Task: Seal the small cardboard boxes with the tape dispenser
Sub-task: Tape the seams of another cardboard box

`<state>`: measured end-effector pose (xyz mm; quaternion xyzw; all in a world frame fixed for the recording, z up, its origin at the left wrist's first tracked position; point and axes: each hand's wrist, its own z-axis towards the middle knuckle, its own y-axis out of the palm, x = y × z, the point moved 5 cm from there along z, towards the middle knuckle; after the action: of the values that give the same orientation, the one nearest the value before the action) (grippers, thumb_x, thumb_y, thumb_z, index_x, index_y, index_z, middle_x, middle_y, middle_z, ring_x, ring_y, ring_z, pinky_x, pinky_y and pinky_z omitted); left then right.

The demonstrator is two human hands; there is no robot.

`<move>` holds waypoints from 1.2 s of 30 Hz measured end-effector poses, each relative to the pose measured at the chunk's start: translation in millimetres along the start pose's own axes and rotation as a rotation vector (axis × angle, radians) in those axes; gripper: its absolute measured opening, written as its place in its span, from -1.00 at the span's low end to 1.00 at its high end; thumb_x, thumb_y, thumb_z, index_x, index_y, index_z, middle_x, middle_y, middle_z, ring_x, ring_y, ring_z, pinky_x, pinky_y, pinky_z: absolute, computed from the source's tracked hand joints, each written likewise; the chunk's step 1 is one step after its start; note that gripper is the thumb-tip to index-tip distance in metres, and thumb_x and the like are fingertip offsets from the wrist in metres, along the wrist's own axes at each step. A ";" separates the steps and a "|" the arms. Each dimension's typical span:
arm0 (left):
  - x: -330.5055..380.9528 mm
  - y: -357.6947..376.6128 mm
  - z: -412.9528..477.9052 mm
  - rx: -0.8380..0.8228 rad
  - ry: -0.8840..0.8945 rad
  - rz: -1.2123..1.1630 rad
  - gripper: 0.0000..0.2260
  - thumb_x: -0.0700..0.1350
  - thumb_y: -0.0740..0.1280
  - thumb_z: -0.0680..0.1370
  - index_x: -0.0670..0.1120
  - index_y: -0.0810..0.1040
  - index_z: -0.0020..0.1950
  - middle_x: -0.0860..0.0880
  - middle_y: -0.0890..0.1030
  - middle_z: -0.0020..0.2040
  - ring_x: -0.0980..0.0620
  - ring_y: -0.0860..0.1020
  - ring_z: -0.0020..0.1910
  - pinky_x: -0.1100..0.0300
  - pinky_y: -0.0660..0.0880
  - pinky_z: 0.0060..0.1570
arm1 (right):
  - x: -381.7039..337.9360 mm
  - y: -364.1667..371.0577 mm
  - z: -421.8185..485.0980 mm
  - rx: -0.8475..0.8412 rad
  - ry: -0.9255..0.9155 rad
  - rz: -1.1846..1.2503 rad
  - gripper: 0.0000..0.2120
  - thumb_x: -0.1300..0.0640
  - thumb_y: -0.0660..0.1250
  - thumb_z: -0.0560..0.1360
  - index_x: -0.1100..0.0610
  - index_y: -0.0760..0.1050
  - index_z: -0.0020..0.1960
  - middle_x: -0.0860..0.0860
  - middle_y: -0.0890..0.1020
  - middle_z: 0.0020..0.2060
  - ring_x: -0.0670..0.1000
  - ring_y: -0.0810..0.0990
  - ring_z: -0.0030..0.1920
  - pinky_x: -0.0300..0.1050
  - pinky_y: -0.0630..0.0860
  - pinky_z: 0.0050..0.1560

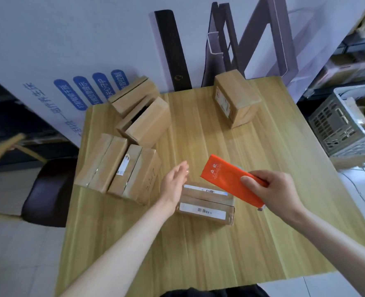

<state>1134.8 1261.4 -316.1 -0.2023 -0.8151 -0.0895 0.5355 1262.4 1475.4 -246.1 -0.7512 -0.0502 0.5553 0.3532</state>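
Tabletop (198, 129): left hand (175, 181) flat, outstretched

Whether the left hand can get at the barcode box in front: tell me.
Probably yes. The left hand is open at the left end of the barcode box, nothing between them; the right hand holds the tape dispenser over the right end only.

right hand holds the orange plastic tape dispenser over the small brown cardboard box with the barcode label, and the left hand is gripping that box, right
Not quite. The head view shows the left hand open, fingers straight, beside the left end of the small brown cardboard box, gripping nothing. The right hand does hold the orange plastic tape dispenser over that box.
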 end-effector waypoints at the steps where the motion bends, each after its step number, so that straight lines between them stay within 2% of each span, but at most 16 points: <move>1: 4.4 0.6 4.9 -0.031 -0.093 -0.120 -0.45 0.25 0.22 0.46 -0.05 0.45 0.32 -0.01 0.57 0.26 0.09 0.56 0.19 0.15 0.47 0.23 | -2.7 0.3 -1.0 -0.014 -0.014 0.012 -0.91 0.06 0.45 0.47 -0.06 0.65 -0.22 -0.15 0.62 -0.47 -0.14 0.53 -0.56 -0.12 0.49 -0.47; 4: 17.9 7.1 9.1 -0.196 -0.258 -0.231 -0.53 0.23 0.20 0.51 -0.09 0.51 0.22 -0.07 0.65 0.08 0.02 0.62 0.04 0.16 0.56 0.00 | -8.1 2.7 -3.4 -0.040 -0.030 0.023 -0.96 0.09 0.47 0.46 0.04 0.69 -0.15 -0.12 0.62 -0.47 -0.12 0.53 -0.57 -0.08 0.50 -0.49; 8: 21.1 11.0 1.5 -0.273 -0.291 -0.297 -0.80 -0.05 0.31 0.56 -0.14 0.60 0.06 -0.08 0.65 -0.13 0.06 0.61 -0.24 0.20 0.59 -0.21 | -14.3 4.5 -8.5 -0.069 -0.052 0.016 -0.95 0.07 0.46 0.46 -0.06 0.67 -0.17 -0.04 0.62 -0.49 -0.05 0.52 -0.63 -0.08 0.51 -0.56; 11: 18.9 8.2 -1.7 -0.248 -0.308 -0.279 -0.89 -0.17 0.30 0.58 -0.15 0.58 0.05 -0.05 0.64 -0.18 0.07 0.59 -0.28 0.21 0.59 -0.19 | -19.1 4.0 -12.5 -0.080 -0.067 0.046 -0.83 0.09 0.46 0.46 -0.18 0.63 -0.21 -0.06 0.62 -0.49 0.01 0.53 -0.65 -0.16 0.46 -0.62; 16: 17.1 3.7 -2.3 -0.166 -0.310 -0.173 -0.98 -0.19 0.39 0.53 -0.12 0.58 -0.07 0.01 0.67 -0.31 0.13 0.61 -0.35 0.23 0.57 -0.30 | -27.1 6.0 -18.0 -0.090 -0.080 0.064 -0.75 0.06 0.46 0.46 -0.29 0.62 -0.27 -0.04 0.63 -0.49 0.05 0.53 -0.65 -0.20 0.42 -0.64; 20: 21.3 -2.1 3.6 0.001 -0.191 -0.041 -0.88 -0.29 0.40 0.51 -0.13 0.57 -0.21 0.02 0.64 -0.40 0.12 0.58 -0.43 0.30 0.49 -0.46 | -34.1 14.0 -20.4 -0.071 -0.096 -0.064 -0.82 -0.03 0.45 0.44 -0.26 0.56 -0.29 -0.15 0.62 -0.48 -0.07 0.54 -0.63 -0.16 0.45 -0.60; 23: 21.6 -7.8 7.9 0.093 -0.139 0.067 -0.82 -0.33 0.39 0.50 -0.12 0.57 -0.26 -0.03 0.62 -0.34 0.08 0.56 -0.38 0.30 0.46 -0.47 | -40.5 26.6 -24.0 -0.090 -0.088 -0.175 -0.90 -0.09 0.43 0.44 -0.15 0.63 -0.24 -0.15 0.61 -0.50 -0.14 0.54 -0.59 -0.23 0.43 -0.54; 27: 12.1 -20.2 11.7 0.138 -0.164 0.137 -0.76 -0.42 0.34 0.48 -0.13 0.58 -0.29 -0.05 0.62 -0.35 0.07 0.54 -0.42 0.28 0.47 -0.46 | -43.2 30.7 -28.6 -0.111 -0.050 -0.283 -0.83 -0.12 0.40 0.45 -0.05 0.66 -0.19 -0.10 0.59 -0.50 -0.12 0.55 -0.49 -0.22 0.38 -0.50; 31: -1.7 -57.0 14.9 0.233 -0.215 0.201 -0.79 -0.42 0.33 0.46 -0.15 0.59 -0.27 -0.08 0.63 -0.32 0.07 0.53 -0.43 0.32 0.47 -0.45 | -26.7 19.2 -38.4 -0.171 0.022 -0.179 -0.80 -0.05 0.41 0.48 0.05 0.65 -0.24 -0.07 0.62 -0.50 -0.06 0.56 -0.62 -0.01 0.56 -0.49; 33: -10.6 -75.4 15.3 0.277 -0.241 0.215 -0.80 -0.41 0.34 0.46 -0.16 0.60 -0.27 -0.08 0.64 -0.31 0.06 0.54 -0.41 0.28 0.48 -0.41 | -15.9 12.2 -44.5 -0.183 0.051 -0.155 -0.83 -0.04 0.43 0.46 0.02 0.67 -0.23 -0.06 0.64 -0.47 -0.03 0.57 -0.61 0.05 0.57 -0.49; 36: -20.0 -85.0 13.3 0.285 -0.253 0.237 -0.84 -0.38 0.40 0.44 -0.15 0.63 -0.27 -0.07 0.67 -0.31 0.05 0.57 -0.40 0.24 0.50 -0.34 | -4.7 4.1 -49.2 -0.202 0.081 -0.171 -0.87 -0.06 0.44 0.45 -0.09 0.65 -0.26 -0.11 0.64 -0.46 -0.02 0.58 -0.60 -0.04 0.57 -0.50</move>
<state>1094.4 1184.9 -333.7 -0.2287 -0.8507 0.1162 0.4588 1302.2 1446.8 -238.1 -0.7978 -0.1553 0.4844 0.3237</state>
